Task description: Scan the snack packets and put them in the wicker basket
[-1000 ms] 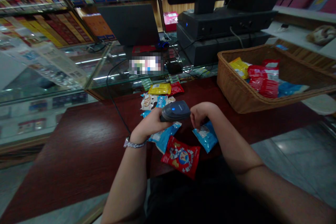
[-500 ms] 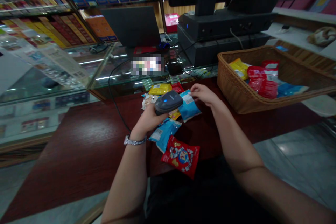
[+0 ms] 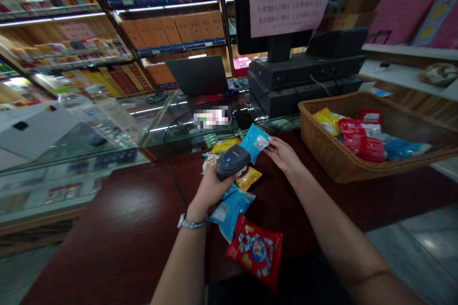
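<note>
**Hands and objects at a shop bench.** The left hand (image 3: pixel 209 188) is closed around the grip of a handheld barcode scanner (image 3: pixel 233 162), with the scanner's head directed far and to the right. The forearm rises from the near side, and a metal-link wristwatch (image 3: pixel 191 223) encircles the wrist. The right hand (image 3: pixel 282 155) reaches far and to the left, its fingers (image 3: pixel 272 145) pinching the right corner of a blue sachet (image 3: pixel 255 142). The sachet is tilted up off the bench (image 3: pixel 107 214), just right of and beyond the scanner.

Other packets lie between the forearms. A small yellow packet (image 3: pixel 248 178) lies just right of the scanner, and a white printed packet (image 3: pixel 209 163) is partly hidden by the left hand. A second yellow packet (image 3: pixel 224 146) lies farther away, near the glass display case (image 3: pixel 168 128). A blue packet (image 3: pixel 231 212) lies nearer, and a red cartoon-printed packet (image 3: pixel 255 252) is nearest of all.

To the right, a wicker basket (image 3: pixel 322 150) holds yellow, red and blue packets. A black cable (image 3: pixel 171 176) runs across the bench left of the left hand. Beyond the glass stand a laptop (image 3: pixel 196 75) and a black point-of-sale terminal (image 3: pixel 282 71).
</note>
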Motion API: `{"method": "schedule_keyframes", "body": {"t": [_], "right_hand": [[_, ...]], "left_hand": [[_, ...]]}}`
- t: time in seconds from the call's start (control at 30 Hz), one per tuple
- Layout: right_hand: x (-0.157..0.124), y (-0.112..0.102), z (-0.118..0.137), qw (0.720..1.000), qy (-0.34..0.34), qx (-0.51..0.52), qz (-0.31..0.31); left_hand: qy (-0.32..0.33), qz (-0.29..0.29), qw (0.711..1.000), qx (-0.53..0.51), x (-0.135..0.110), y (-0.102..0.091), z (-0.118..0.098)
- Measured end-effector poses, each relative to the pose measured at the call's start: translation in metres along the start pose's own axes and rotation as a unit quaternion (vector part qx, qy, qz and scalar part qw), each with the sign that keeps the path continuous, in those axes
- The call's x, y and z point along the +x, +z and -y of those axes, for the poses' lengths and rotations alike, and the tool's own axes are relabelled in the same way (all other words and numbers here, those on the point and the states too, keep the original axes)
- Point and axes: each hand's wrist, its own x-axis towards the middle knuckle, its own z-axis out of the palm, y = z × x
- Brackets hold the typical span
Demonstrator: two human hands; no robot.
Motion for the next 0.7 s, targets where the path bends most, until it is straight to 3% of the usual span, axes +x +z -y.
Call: {"method": "schedule_keyframes", "body": {"t": [0.23, 0.4, 0.57, 0.63, 0.7], "right_hand": [[-0.002, 0.003, -0.002, 0.998, -0.04, 0.03, 0.025], [-0.001, 0.0, -0.003, 0.997, -0.053, 0.033, 0.055], [0.0, 0.001, -0.007, 0.997, -0.06, 0.013, 0.036], [-0.003, 0.004, -0.004, 0.994, -0.111, -0.003, 0.022], [-0.011, 0.006, 0.007, 0.975, -0.22, -0.029, -0.018]], "left_hand": [[-0.011, 0.051, 0.998, -0.031, -0.001, 0.001, 0.004], [-0.004, 0.041, 0.998, -0.049, -0.002, 0.0, 0.004], [-0.008, 0.029, 0.998, -0.062, -0.002, 0.001, -0.002], [-0.01, 0.017, 0.997, -0.068, -0.002, 0.001, -0.002], [-0.014, 0.006, 0.997, -0.07, -0.003, 0.002, -0.001]]}}
